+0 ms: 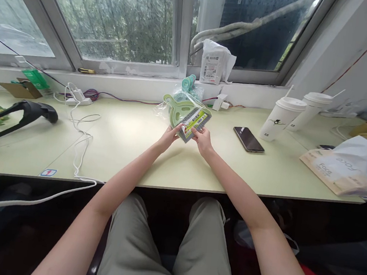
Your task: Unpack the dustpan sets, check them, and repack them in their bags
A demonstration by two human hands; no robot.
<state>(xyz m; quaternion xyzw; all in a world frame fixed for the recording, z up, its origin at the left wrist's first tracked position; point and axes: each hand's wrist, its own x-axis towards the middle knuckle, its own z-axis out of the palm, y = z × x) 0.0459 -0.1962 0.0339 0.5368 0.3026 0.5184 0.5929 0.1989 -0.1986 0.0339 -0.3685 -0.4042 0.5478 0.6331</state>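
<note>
Left hand and right hand both gripping the pack, one at each side, thumbs on its face. Pack tilted, over middle of desk; grey, with a bright green label. Just behind it, green plastic pieces, partly in clear wrap. Right: phone lying flat, then two lidded cups with straws, paper bag. Left: white cable, black frame. White parcel upright on sill, against window.

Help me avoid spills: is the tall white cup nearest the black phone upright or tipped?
Upright. The cup stands on the pale green desk, its round white lid uppermost and thin white straw pointing up.
</note>
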